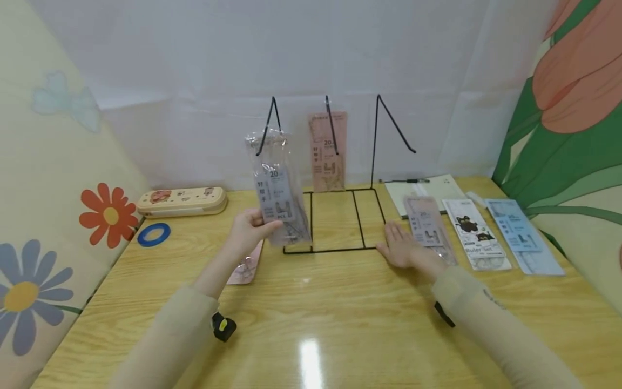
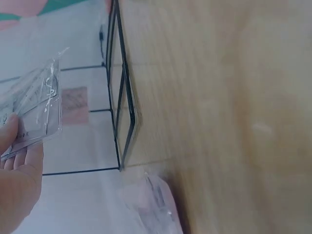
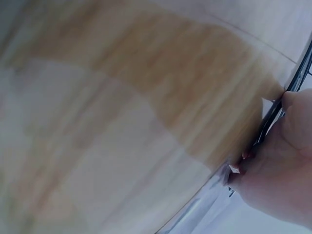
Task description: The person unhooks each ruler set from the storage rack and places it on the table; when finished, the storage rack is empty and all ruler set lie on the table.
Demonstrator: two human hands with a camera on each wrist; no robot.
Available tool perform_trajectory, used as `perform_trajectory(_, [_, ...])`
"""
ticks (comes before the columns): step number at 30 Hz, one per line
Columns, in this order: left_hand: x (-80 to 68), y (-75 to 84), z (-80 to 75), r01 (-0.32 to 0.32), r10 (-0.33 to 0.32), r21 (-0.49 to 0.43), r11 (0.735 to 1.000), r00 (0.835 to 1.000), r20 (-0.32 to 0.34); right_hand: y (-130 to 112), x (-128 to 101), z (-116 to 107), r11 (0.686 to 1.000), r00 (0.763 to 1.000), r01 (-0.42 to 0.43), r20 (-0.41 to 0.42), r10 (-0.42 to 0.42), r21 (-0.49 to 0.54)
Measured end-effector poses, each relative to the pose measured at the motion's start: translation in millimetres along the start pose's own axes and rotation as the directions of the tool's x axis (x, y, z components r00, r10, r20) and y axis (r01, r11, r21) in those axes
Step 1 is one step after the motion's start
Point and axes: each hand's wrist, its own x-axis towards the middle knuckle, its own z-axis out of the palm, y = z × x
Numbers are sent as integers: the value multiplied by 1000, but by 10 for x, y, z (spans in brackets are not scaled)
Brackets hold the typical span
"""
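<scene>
My left hand pinches the lower part of a clear-bagged ruler set with a grey label. The top of that pack overlaps the left hook of a black wire display rack. In the left wrist view the thumb lies on the ruler set's face, with the fingers behind it. From the rack's middle hook hangs a pink ruler set; the right hook is bare. Flat and with fingers extended, my right hand rests at the right edge of the rack's base, next to another grey-labelled ruler set.
A pink pack lies partly under my left forearm. At the left stand a cream pencil case and a blue tape ring. On the right lie a cat-print ruler set, a blue one and a pen on a pale notebook.
</scene>
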Motion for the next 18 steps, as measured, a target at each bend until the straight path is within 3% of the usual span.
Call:
perform_trajectory(11, [-801, 124, -84, 10, -2, -56, 998, 991, 134, 0, -15, -21, 1000, 1000, -5, 11, 5, 1])
perform_trajectory(18, [-1157, 191, -344, 21, -15, -38, 999, 987, 160, -16, -13, -29, 1000, 1000, -7, 17, 7, 8])
